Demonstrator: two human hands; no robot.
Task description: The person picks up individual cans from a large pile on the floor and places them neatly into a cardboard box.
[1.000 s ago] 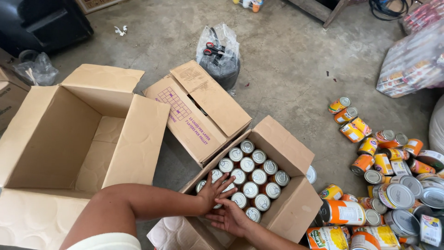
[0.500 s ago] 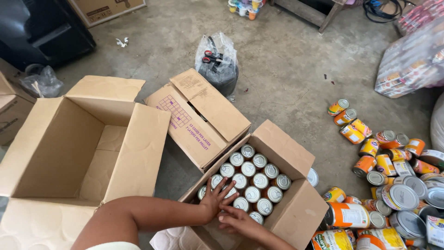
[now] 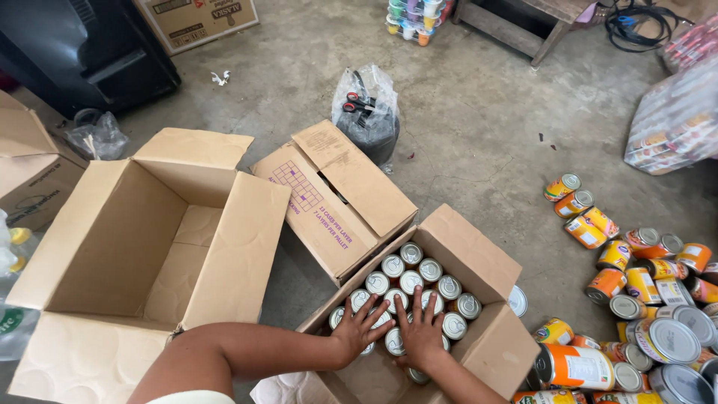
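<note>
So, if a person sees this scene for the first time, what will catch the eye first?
Probably both hands, left hand and right hand, lying flat with fingers spread on silver can tops in the open carton at bottom centre. Next, the big empty cardboard box to its left, and the heap of orange cans on the floor at right.

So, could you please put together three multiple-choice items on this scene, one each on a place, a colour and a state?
1. Where do both hands rest?
A. in the big empty box
B. on the silver can tops in the open cardboard box
C. on the bare floor

2. What colour are most labels on the loose cans lying on the floor?
A. orange
B. blue
C. black

3. The large cardboard box on the left is:
A. taped shut
B. crushed flat
C. open and empty

B: the left hand and right hand lie flat on the silver can tops.
A: the loose cans show orange.
C: the large cardboard box has flaps spread, bare inside.
</note>
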